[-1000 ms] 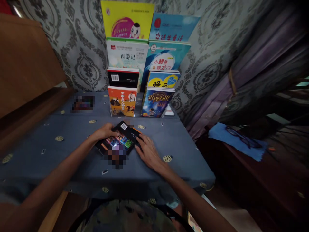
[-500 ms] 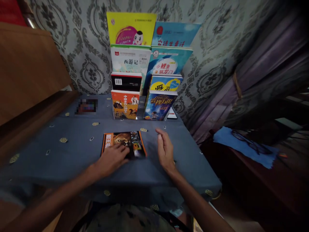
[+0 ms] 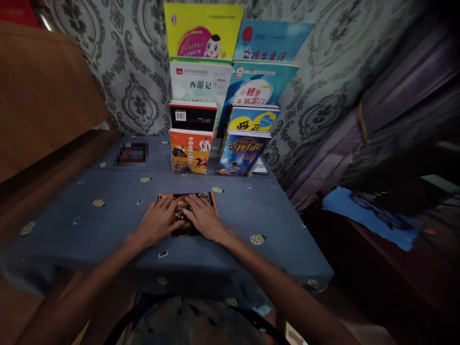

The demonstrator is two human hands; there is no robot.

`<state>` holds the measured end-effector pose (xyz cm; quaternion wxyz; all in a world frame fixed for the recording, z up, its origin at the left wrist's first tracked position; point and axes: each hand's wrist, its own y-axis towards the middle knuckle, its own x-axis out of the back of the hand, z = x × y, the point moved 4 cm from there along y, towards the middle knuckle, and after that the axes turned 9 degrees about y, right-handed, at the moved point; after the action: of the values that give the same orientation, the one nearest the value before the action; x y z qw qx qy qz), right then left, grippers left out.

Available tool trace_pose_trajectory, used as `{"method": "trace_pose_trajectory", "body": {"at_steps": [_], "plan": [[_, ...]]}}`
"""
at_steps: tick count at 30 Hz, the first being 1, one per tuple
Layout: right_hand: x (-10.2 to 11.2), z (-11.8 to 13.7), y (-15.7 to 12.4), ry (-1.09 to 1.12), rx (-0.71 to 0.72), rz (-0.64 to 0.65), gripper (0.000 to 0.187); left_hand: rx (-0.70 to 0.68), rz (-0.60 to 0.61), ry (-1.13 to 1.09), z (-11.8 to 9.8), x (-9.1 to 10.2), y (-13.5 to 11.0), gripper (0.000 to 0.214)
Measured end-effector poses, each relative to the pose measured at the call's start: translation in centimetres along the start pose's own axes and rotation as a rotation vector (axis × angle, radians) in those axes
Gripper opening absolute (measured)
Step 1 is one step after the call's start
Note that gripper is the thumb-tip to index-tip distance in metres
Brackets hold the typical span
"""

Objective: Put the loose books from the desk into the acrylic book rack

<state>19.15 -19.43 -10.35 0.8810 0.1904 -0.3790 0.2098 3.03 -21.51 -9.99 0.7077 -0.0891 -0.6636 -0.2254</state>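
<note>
A dark book [image 3: 183,231] with orange edges and an animal picture on its cover lies flat on the blue tablecloth [image 3: 118,235]. Both of my hands rest on its cover. Over the left half is my left hand [image 3: 158,223], palm down with fingers stretched out. My right hand [image 3: 204,218] lies flat across the right half, fingers extended and pointing up and left. Together the hands hide much of the cover. Behind the book, an orange book [image 3: 191,152] and a dark blue book [image 3: 242,152] stand upright at the front of two columns of books.
Taller books stand behind, among them a yellow one [image 3: 204,28] and a light blue one [image 3: 273,38]. A patterned curtain [image 3: 140,96] hangs at the back. A wooden panel [image 3: 46,91] flanks the left. Off to the right, glasses [image 3: 381,211] lie on a blue cloth [image 3: 348,206].
My right hand has moved left from beside the book onto its cover. My left hand has shifted slightly left on the cover. The camera view has tilted a little.
</note>
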Motion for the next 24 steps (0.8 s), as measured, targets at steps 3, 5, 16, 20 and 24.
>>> {"method": "trace_pose_trajectory", "body": {"at_steps": [3, 5, 16, 20, 24], "plan": [[0.8, -2.6, -0.1, -0.093, -0.073, -0.038, 0.05, 0.047, 0.038, 0.01, 1.3, 0.0, 0.1, 0.06], [0.9, -3.8, -0.3, -0.109, -0.077, -0.046, 0.05, 0.048, 0.056, 0.018, 1.5, 0.2, 0.1, 0.061], [0.1, -3.9, -0.9, -0.191, -0.058, -0.088, 0.049, -0.009, 0.011, 0.196, -3.1, 0.8, -5.5, 0.04], [0.0, -4.1, -0.8, -0.192, -0.05, -0.101, 0.048, 0.015, -0.009, 0.243, -4.7, 1.1, -7.8, 0.038], [-0.2, -4.4, -0.8, -0.17, -0.045, -0.115, 0.047, 0.003, 0.042, 0.222, -5.0, 2.1, -6.8, 0.029]]}}
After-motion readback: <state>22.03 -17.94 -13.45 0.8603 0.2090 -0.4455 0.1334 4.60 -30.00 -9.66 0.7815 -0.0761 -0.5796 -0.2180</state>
